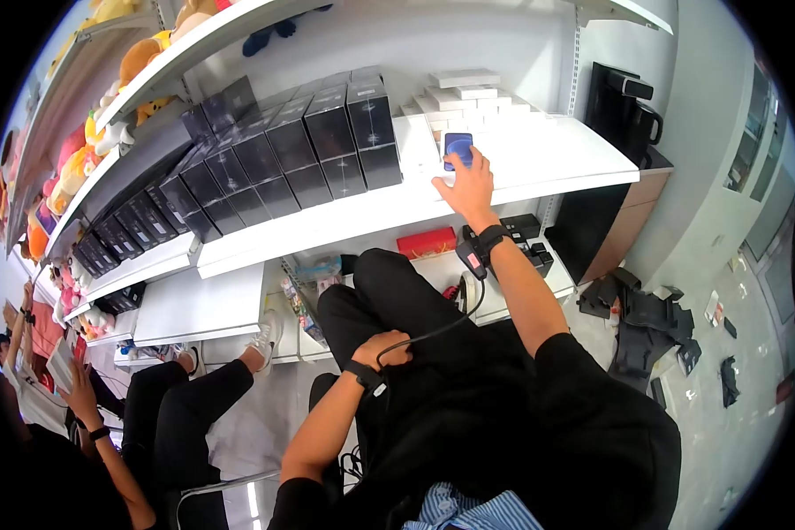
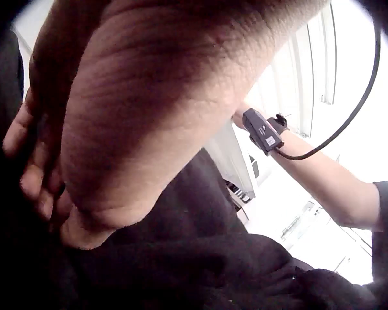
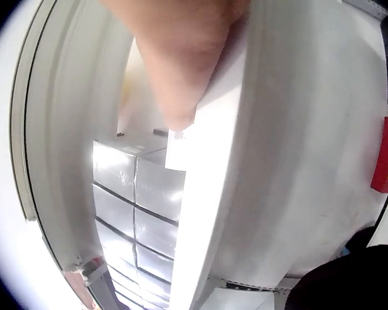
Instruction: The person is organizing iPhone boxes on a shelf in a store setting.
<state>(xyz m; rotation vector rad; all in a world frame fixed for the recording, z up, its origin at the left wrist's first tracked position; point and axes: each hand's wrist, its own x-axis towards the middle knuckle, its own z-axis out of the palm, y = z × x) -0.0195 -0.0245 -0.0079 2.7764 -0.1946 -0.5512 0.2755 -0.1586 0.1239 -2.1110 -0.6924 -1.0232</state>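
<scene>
Out over the white shelf (image 1: 539, 159), my right hand (image 1: 470, 190) touches a small white box (image 1: 458, 141) with a dark blue picture on its face. Its fingertips overlap the box's near part and right side, while the thumb is spread off to the left. In the right wrist view, a white box corner (image 3: 176, 155) shows just past that hand; the fingers are hidden there. My left hand (image 1: 384, 347) rests on my black-trousered lap, fingers loosely bent and holding nothing. The left wrist view shows its palm side (image 2: 136, 129) close up.
Black boxes (image 1: 327, 132) stand stacked left of the small box; white boxes (image 1: 468, 99) are piled behind it. An upper shelf (image 1: 177, 62) carries plush toys. A cable (image 1: 442, 329) runs from the right wrist camera. A red box (image 1: 427, 242) lies below. Another person's legs (image 1: 185, 397) are at left.
</scene>
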